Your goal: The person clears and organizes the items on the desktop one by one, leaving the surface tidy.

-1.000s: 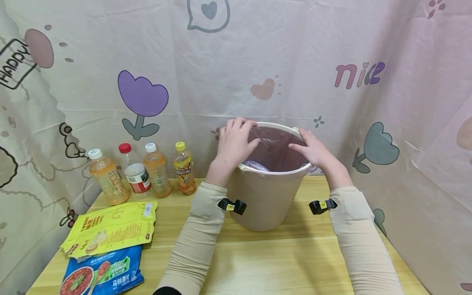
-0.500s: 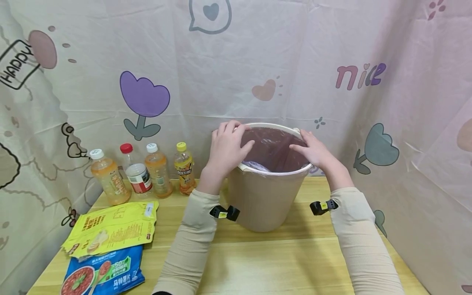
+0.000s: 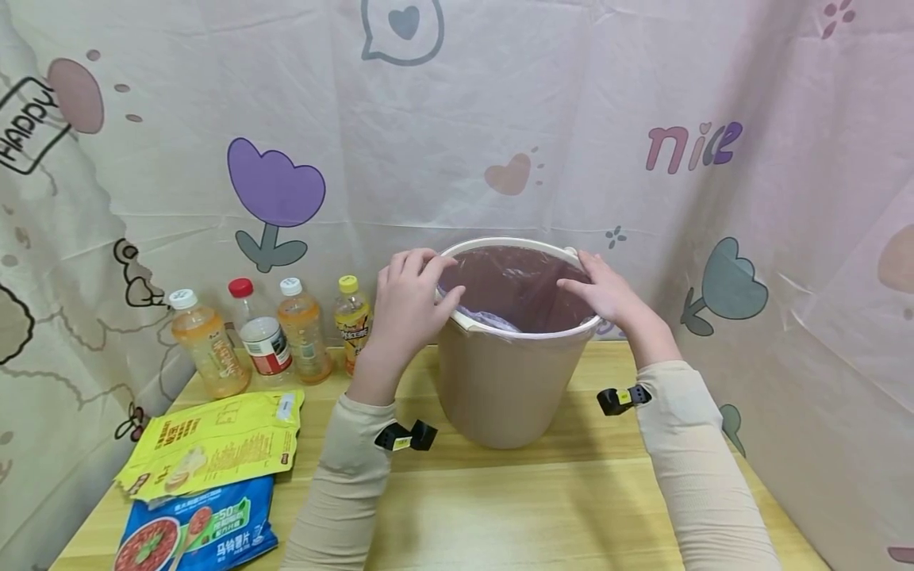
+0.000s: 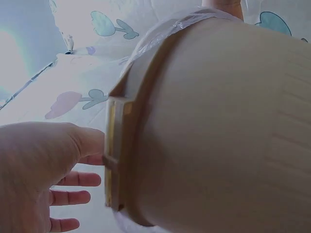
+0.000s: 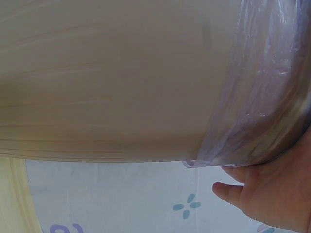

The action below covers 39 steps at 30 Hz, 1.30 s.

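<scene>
A beige trash bin [image 3: 507, 388] with a pale rim stands on the wooden table. Inside it is a thin, see-through trash bag [image 3: 528, 277], which in the right wrist view hangs over the rim as a purplish film [image 5: 257, 92]. At the left side of the rim is my left hand [image 3: 408, 309], fingers loosely extended and holding nothing. In the left wrist view those fingers [image 4: 80, 179] are spread beside the rim. My right hand [image 3: 616, 295] grips the right rim, thumb inside and fingers outside, over the bag. Its fingertips are partly hidden.
Several drink bottles stand at the back left, among them a red-capped one [image 3: 266, 337] and a yellow-capped one [image 3: 352, 321]. In front lie a yellow snack bag [image 3: 214, 444] and a blue chip bag [image 3: 200, 523]. A printed curtain [image 3: 400, 159] hangs behind the table.
My left hand has moved left and slightly down, from over the rim's left part to its outer left edge. The right hand and the bin stay about where they were.
</scene>
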### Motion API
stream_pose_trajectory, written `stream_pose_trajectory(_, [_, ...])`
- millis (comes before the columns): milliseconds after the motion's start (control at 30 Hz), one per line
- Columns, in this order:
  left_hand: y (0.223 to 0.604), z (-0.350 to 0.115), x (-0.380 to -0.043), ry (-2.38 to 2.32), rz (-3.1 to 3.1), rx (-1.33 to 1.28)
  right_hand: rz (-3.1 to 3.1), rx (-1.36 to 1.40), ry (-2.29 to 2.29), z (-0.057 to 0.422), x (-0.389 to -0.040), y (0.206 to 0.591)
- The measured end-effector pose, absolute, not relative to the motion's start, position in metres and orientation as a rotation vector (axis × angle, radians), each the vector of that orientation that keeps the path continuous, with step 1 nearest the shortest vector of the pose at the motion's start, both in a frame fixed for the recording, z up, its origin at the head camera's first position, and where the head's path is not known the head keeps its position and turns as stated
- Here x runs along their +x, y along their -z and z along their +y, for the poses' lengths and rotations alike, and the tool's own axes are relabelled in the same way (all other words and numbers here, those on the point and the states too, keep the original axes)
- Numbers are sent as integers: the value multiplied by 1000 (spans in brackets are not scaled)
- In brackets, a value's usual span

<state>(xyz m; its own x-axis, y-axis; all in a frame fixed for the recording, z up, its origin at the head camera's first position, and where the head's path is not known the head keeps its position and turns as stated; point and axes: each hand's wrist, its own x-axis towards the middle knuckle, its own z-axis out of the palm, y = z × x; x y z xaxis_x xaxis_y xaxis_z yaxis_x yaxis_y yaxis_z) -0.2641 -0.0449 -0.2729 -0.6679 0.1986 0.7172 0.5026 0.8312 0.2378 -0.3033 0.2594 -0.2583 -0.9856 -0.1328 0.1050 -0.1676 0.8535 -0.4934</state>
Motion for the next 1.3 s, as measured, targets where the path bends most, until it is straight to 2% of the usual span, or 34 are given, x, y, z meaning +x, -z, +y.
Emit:
stream_pose_trajectory(867, [331, -105, -228, 456, -2287, -424, -2961, 232, -819, 259, -303, 257])
stream_pose_trajectory(1300, [384, -135, -217, 482, -2495, -130, -2960, 239, -827, 260, -304, 259])
